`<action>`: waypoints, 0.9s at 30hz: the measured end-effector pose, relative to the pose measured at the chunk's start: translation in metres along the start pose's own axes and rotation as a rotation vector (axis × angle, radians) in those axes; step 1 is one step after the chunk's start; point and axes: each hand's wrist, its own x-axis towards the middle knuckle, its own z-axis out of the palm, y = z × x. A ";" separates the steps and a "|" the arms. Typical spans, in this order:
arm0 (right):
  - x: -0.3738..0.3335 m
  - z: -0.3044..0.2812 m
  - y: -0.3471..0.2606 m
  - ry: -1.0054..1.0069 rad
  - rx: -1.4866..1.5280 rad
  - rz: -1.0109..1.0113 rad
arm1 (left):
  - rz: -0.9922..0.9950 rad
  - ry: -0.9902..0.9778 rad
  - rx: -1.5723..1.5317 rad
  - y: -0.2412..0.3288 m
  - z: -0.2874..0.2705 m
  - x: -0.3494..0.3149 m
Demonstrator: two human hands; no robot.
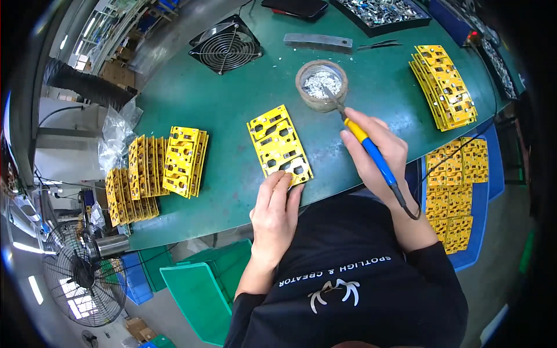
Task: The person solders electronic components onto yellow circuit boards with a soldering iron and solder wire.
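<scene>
My right hand (380,152) is closed round a soldering iron (374,152) with a blue and yellow handle and a cable trailing from its lower end. The iron's tip reaches into a round, thick-walled bowl (306,100) holding silvery bits. With its fingers on the near edge of a yellow circuit board panel (277,141), my left hand (277,211) grips it against the green table. The panel has dark cutouts and lies flat below the bowl.
Stacked yellow panels stand at the left (181,159) and far right (445,87). A blue bin (477,232) holds more. Further back are a black fan (227,46), a metal bar (318,42), tweezers (380,44) and a tray (371,30) of small parts. Green bins (194,298) sit below the table's edge.
</scene>
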 end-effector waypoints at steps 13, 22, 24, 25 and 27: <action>-0.017 -0.005 -0.004 0.027 0.046 -0.077 | -0.120 -0.021 -0.112 0.003 -0.011 -0.009; -0.037 -0.004 -0.014 -0.062 0.265 -0.065 | -0.099 0.002 -0.089 0.003 -0.008 -0.009; -0.040 -0.004 -0.017 -0.099 0.296 -0.054 | -0.100 0.006 -0.088 0.004 -0.007 -0.009; -0.041 -0.005 -0.018 -0.099 0.297 -0.055 | -0.098 0.005 -0.081 0.005 -0.007 -0.010; -0.044 -0.006 -0.019 -0.136 0.352 -0.080 | -0.096 0.004 -0.075 0.006 -0.006 -0.011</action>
